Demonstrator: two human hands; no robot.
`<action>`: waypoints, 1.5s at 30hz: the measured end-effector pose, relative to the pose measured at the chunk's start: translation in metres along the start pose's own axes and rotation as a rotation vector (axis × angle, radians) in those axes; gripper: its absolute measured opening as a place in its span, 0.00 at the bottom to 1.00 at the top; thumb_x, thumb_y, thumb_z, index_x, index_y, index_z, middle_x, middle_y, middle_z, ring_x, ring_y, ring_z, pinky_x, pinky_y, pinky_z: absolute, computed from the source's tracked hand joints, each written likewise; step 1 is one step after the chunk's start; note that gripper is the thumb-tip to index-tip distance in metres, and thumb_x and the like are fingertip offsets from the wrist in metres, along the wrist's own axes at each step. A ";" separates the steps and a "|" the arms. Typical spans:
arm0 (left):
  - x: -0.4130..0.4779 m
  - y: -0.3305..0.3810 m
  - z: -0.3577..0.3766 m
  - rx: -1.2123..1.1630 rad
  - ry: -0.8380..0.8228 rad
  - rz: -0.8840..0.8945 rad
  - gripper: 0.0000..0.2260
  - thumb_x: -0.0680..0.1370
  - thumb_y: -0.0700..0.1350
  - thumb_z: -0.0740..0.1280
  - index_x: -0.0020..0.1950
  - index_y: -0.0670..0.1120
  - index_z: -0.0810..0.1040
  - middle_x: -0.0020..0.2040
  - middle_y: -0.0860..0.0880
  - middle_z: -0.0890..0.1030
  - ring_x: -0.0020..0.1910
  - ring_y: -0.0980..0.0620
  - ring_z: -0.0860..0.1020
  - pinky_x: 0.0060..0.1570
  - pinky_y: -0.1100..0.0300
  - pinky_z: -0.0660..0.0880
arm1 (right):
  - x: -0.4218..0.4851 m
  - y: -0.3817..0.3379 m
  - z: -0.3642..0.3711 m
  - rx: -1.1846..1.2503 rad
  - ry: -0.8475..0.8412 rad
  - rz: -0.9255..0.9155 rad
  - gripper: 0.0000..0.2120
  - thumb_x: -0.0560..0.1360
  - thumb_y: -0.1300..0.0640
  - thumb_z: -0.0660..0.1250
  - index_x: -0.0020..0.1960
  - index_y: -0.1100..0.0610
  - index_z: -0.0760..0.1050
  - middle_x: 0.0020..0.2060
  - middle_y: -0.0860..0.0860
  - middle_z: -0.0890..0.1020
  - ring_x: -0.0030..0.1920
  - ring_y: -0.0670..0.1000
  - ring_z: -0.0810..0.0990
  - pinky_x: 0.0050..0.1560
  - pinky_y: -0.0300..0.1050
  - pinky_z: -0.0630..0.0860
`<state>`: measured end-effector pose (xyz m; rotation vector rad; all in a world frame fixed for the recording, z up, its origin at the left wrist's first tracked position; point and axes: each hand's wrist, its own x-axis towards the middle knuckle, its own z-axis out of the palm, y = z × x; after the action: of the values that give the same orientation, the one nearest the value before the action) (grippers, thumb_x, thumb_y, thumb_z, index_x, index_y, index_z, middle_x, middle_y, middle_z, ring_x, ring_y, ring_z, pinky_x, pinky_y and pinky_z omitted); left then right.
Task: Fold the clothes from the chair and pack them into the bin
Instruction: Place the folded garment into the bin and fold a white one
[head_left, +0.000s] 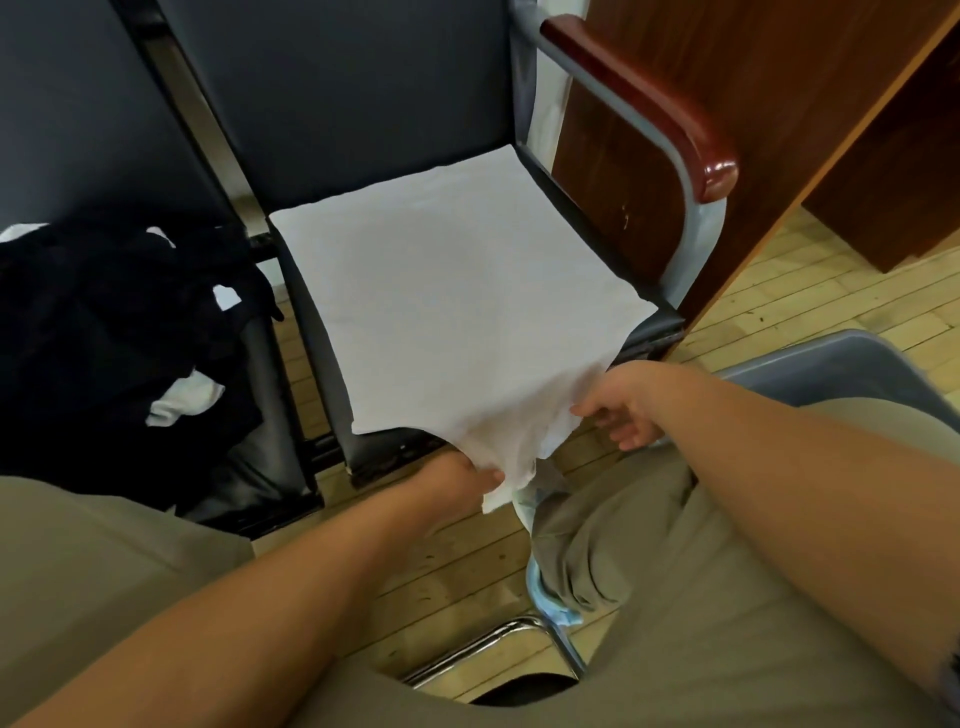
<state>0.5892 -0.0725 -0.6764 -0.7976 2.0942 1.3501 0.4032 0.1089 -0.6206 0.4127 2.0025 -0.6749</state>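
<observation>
Chair seat (307, 317) w/ white garment (457, 291), edge in L hand (457, 480), R hand (626, 408)

Only a rim corner of the grey plastic bin (810, 364) shows. The right forearm and a khaki-clad knee cover the rest, and the right edge cuts it off. The flat white fabric garment (452, 291) hides most of the seat of the dark padded chair (337, 93). The heap of black and white clothes (104, 322) runs off the left edge. The fingertips of the left hand (457, 480) are buried in bunched fabric.

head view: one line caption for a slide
Left hand and right hand grip the near edge of a white garment spread on the chair seat, beside a dark clothes pile.
</observation>
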 end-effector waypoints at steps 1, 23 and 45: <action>-0.001 0.000 -0.002 0.003 -0.007 -0.006 0.17 0.83 0.54 0.71 0.66 0.46 0.81 0.61 0.47 0.84 0.62 0.46 0.81 0.63 0.53 0.78 | -0.001 0.001 0.001 0.001 -0.014 -0.009 0.33 0.74 0.56 0.81 0.75 0.55 0.72 0.61 0.55 0.82 0.62 0.61 0.78 0.62 0.62 0.78; -0.042 0.033 -0.015 -0.515 -0.162 -0.134 0.16 0.85 0.55 0.67 0.64 0.44 0.80 0.55 0.44 0.88 0.54 0.43 0.87 0.55 0.45 0.85 | -0.079 -0.003 -0.005 0.126 0.057 -0.236 0.20 0.67 0.60 0.64 0.59 0.59 0.72 0.60 0.61 0.78 0.56 0.64 0.83 0.55 0.61 0.86; -0.028 0.150 -0.169 -1.060 0.129 0.071 0.12 0.85 0.40 0.67 0.68 0.40 0.77 0.55 0.42 0.87 0.43 0.47 0.88 0.39 0.53 0.85 | -0.088 -0.170 -0.067 0.466 0.096 -0.425 0.30 0.65 0.52 0.73 0.67 0.53 0.77 0.63 0.57 0.82 0.57 0.63 0.84 0.58 0.60 0.82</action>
<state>0.4830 -0.1733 -0.5022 -1.2147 1.3706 2.5274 0.3093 0.0144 -0.4674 0.2918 2.0330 -1.4240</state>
